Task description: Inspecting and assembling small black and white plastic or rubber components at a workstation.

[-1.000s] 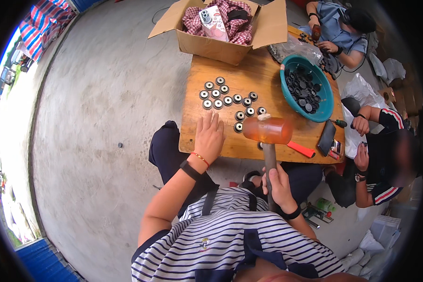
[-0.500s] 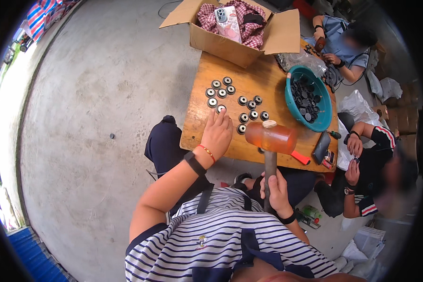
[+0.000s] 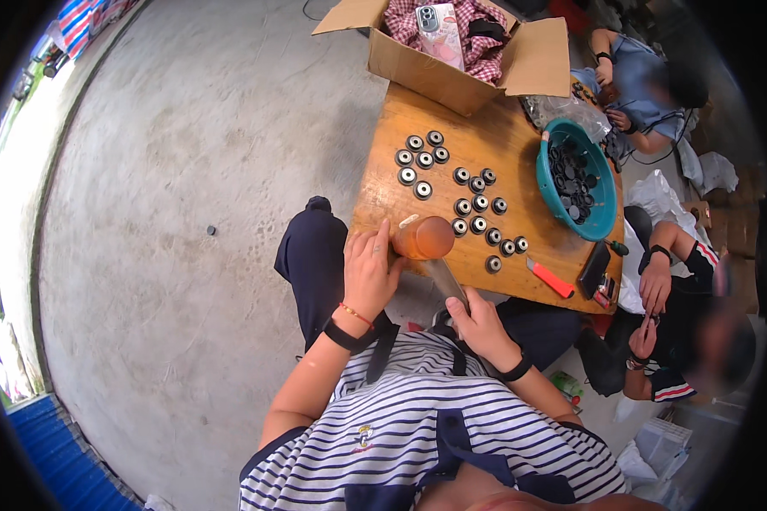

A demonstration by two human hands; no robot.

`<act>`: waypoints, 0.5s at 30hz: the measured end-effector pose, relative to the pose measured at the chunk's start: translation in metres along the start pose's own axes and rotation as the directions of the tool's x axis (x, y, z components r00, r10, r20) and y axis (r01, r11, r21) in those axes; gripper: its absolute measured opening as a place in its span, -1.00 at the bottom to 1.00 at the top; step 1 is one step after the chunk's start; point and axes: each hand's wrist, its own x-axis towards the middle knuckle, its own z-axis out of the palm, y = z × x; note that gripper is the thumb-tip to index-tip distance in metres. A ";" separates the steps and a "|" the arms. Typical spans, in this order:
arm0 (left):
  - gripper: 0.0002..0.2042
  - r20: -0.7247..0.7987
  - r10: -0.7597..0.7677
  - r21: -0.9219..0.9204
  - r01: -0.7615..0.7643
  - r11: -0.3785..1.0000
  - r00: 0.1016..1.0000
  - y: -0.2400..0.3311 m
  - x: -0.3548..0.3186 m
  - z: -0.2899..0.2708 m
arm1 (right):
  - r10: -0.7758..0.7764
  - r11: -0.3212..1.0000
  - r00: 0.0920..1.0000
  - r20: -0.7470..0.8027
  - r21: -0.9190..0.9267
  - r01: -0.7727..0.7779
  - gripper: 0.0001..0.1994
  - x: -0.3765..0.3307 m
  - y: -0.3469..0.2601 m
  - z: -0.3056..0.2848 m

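Nearest, the right hand [image 3: 477,324] is clenched around the handle of an orange-headed mallet [image 3: 423,238], whose head rests low over the near left edge of the wooden table [image 3: 520,145]. Just left of it, the left hand [image 3: 368,274] curls against the table edge touching the mallet head; whether it pinches a part beneath I cannot tell. This looks like the striking step, and the next blow calls for fingers kept out from under the head. Farther on lie rows of black round parts [image 3: 477,204], then a teal basin [image 3: 547,162] at the right, and a cardboard box [image 3: 477,72] beyond.
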 end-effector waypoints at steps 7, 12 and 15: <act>-0.57 0.154 0.105 0.315 -0.150 0.937 0.982 0.009 0.068 0.009 | 0.118 0.895 0.979 -0.163 0.445 -0.034 -0.65 -0.030 0.001 -0.015; -0.75 0.278 0.154 0.087 -0.185 0.979 0.948 0.064 0.078 0.046 | 0.202 0.823 0.942 -0.269 0.568 -0.015 -0.64 -0.039 0.016 -0.023; -0.78 0.189 0.151 0.173 -0.184 0.967 0.970 0.060 0.068 0.076 | 0.223 0.813 0.936 -0.272 0.582 -0.025 -0.63 -0.041 0.014 -0.020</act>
